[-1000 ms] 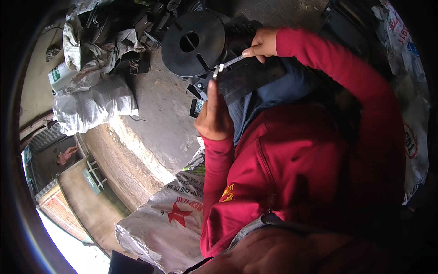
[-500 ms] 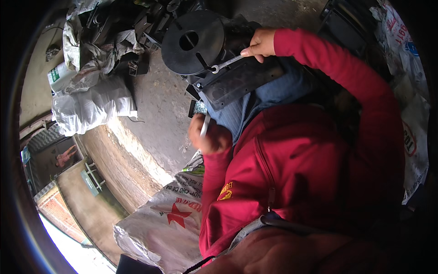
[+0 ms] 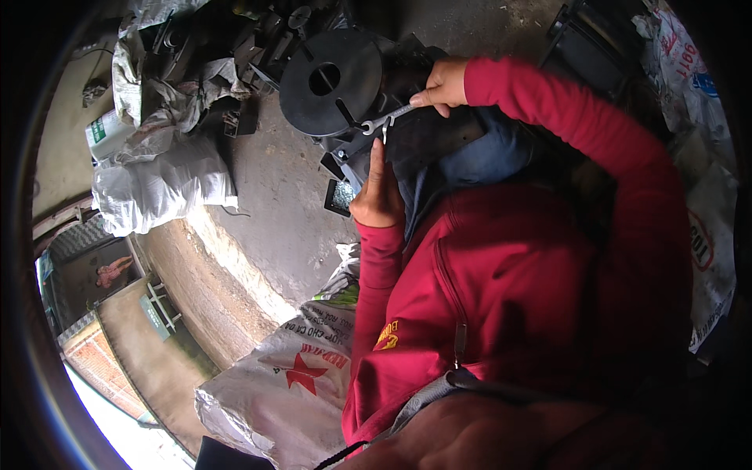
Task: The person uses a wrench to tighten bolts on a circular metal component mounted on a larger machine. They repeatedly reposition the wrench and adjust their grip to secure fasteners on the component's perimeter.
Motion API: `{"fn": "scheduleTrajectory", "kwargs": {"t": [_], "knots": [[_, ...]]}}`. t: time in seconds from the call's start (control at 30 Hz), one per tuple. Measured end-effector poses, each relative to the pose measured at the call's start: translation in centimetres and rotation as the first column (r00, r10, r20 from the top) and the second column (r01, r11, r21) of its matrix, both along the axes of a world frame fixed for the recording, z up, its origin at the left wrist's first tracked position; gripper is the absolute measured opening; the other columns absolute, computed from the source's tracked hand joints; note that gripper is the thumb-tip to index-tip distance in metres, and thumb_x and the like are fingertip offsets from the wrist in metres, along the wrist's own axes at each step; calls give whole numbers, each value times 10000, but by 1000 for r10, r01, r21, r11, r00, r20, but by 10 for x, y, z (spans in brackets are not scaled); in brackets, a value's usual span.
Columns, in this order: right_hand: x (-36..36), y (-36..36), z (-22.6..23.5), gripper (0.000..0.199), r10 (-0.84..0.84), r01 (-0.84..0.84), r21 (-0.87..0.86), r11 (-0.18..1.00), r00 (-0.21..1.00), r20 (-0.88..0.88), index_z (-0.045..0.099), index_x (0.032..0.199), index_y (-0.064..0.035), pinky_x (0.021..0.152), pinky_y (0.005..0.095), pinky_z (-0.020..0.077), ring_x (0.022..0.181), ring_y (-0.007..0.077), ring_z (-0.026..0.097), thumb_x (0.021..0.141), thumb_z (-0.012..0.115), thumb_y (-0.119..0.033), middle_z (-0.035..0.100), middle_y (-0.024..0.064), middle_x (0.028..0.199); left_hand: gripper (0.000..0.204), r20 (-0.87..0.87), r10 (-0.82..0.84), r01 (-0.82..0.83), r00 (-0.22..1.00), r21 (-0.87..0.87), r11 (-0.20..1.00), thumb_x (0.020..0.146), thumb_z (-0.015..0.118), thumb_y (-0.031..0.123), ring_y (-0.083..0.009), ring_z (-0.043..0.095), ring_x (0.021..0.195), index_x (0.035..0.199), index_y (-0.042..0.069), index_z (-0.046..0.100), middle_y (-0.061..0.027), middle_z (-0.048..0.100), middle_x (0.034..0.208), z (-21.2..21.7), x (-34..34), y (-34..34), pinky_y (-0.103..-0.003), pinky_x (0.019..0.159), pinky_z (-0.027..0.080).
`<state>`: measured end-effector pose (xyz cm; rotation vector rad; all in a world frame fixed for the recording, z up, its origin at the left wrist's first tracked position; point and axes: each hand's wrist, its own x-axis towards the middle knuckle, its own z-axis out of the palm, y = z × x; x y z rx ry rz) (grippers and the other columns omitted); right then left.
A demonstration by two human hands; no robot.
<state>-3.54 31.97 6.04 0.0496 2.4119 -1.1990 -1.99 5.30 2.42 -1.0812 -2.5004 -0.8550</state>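
My right hand is closed round the end of a silver open-ended wrench. The wrench's jaw lies by the slot of a black round disc with a hole at its centre. My left hand is raised just below, index finger stretched along a second wrench. Only that wrench's pale jaw shows, close against the first one; the rest is hidden by the fingers. Beneath both hands a dark metal plate, joined to the disc assembly, rests over my jeans.
A small black tray with shiny small hardware sits on the floor, left of my left hand. White wrapped bundles lie farther left. Dark metal parts crowd the far side. A printed white sack stands at near left, more sacks at right.
My left hand has risen from beside the tray to the wrench in my right hand, carrying its pale wrench. The right hand has shifted slightly left and down; the disc barely moved.
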Motion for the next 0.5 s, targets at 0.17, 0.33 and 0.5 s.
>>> {"fn": "scheduleTrajectory", "kwargs": {"t": [0.17,0.33,0.5], "knots": [[5,2,8,595,-17,14,53,999,998,54,645,590,-55,469,303,378,459,134,465,896,523,-551,480,7,484,491,-118,-50,88,992,343,935,848,424,-43,-240,646,649,1337,-83,418,-250,613,934,30,4,-8,-294,597,506],[2,1,6,587,24,-25,51,998,1000,17,690,599,-66,514,322,424,501,149,521,873,536,-563,545,31,513,515,-33,65,-65,997,-17,998,863,579,19,-135,474,452,1359,134,499,-124,618,666,-6,-3,0,-294,449,396],[3,6,7,590,-10,7,77,997,999,38,644,589,-56,473,312,390,455,145,467,893,529,-549,479,15,479,361,125,63,-104,990,362,927,950,441,102,-118,483,482,1263,-62,517,-100,581,614,73,16,-6,-276,480,418]]}}
